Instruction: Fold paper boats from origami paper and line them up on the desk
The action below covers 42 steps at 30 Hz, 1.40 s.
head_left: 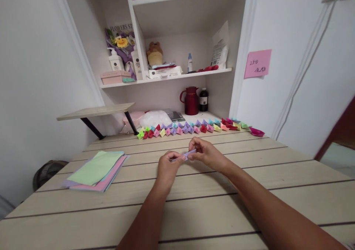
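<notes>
Between my two hands is a small piece of folded lilac paper (189, 153), held just above the wooden table (205, 220). My left hand (169, 165) pinches its left end between thumb and fingers. On the other end, my right hand (205, 153) is closed, thumb below and fingers curled over it. Parts of the paper are hidden behind the fingers. Beyond my hands, rows of small folded paper boats (179, 130) in many colours line the table's back edge. A larger magenta paper boat (256, 132) sits at their right end.
To the left lies a stack of coloured paper sheets (97, 167), pale green on top. A small raised wooden stand (95, 110) with black legs is at the back left. Behind the boats, shelves hold a dark red jug (191, 100) and a dark bottle (203, 99).
</notes>
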Each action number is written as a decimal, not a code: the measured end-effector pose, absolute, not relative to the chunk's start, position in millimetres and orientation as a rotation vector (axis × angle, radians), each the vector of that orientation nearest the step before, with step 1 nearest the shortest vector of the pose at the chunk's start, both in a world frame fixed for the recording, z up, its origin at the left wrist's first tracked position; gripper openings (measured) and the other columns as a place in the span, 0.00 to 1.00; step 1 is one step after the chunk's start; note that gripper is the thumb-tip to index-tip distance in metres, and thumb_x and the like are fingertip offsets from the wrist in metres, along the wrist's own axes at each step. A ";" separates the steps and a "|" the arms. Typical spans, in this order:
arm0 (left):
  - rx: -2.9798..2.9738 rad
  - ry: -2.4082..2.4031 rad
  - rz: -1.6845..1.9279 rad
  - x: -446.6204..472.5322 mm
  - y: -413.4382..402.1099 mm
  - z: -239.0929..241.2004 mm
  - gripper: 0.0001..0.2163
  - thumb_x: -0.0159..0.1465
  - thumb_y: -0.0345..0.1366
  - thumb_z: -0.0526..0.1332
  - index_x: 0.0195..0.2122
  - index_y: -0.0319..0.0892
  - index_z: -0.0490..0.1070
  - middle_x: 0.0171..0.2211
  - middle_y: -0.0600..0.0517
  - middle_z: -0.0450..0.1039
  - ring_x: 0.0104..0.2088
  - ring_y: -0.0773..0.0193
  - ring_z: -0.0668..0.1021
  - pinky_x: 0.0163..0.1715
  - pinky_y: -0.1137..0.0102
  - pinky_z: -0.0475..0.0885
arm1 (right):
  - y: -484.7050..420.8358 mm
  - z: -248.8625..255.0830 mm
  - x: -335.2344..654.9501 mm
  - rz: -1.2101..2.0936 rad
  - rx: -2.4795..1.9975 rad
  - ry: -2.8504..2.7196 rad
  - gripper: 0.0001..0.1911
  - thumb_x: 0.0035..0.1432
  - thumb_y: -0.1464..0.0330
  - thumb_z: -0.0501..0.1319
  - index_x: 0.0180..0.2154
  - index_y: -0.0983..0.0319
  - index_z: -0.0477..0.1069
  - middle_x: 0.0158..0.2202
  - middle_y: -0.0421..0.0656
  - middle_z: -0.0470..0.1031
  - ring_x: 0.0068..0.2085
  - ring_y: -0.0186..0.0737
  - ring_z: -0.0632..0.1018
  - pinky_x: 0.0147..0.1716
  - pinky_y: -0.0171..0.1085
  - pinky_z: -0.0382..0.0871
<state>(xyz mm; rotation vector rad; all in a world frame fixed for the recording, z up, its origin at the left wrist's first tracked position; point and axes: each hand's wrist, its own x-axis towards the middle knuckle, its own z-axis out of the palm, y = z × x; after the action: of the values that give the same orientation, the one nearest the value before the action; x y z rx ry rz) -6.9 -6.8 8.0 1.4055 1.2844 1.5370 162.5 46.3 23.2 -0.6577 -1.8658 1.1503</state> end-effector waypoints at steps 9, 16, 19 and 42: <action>1.281 1.252 1.516 -7.1 -8.9 5.4 0.10 0.48 0.41 0.70 0.26 0.40 0.79 0.25 0.52 0.75 0.28 0.64 0.73 0.32 0.71 0.66 | 44.4 22.6 161.5 1.212 -0.695 -1.763 0.22 0.54 0.64 0.62 0.51 0.59 0.62 0.21 0.34 0.73 0.27 0.39 0.77 0.34 0.37 0.66; 1.232 1.259 1.536 -7.6 -7.0 5.0 0.10 0.48 0.40 0.70 0.27 0.39 0.80 0.26 0.51 0.77 0.30 0.63 0.75 0.34 0.70 0.67 | 40.4 24.8 153.0 1.235 -0.745 -1.646 0.23 0.56 0.58 0.60 0.51 0.60 0.63 0.23 0.35 0.71 0.26 0.39 0.78 0.35 0.39 0.70; 1.215 1.262 1.559 -7.7 -6.0 3.4 0.10 0.48 0.40 0.70 0.28 0.39 0.80 0.27 0.50 0.77 0.31 0.63 0.75 0.35 0.70 0.67 | 41.8 23.3 152.1 1.258 -0.767 -1.596 0.22 0.58 0.52 0.56 0.47 0.60 0.66 0.28 0.38 0.72 0.27 0.38 0.77 0.33 0.38 0.70; 1.283 1.229 1.528 -7.4 -3.5 1.0 0.14 0.49 0.44 0.69 0.30 0.36 0.80 0.28 0.48 0.77 0.31 0.62 0.75 0.35 0.70 0.67 | 50.2 12.2 147.1 1.387 -0.794 -1.577 0.19 0.54 0.54 0.58 0.22 0.61 0.64 0.15 0.41 0.73 0.14 0.34 0.70 0.18 0.34 0.63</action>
<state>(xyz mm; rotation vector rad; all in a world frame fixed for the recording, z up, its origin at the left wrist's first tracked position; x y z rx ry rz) -7.4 -3.5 1.0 1.2827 1.2286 1.5277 147.1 50.2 12.2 -0.7943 -1.5773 1.3868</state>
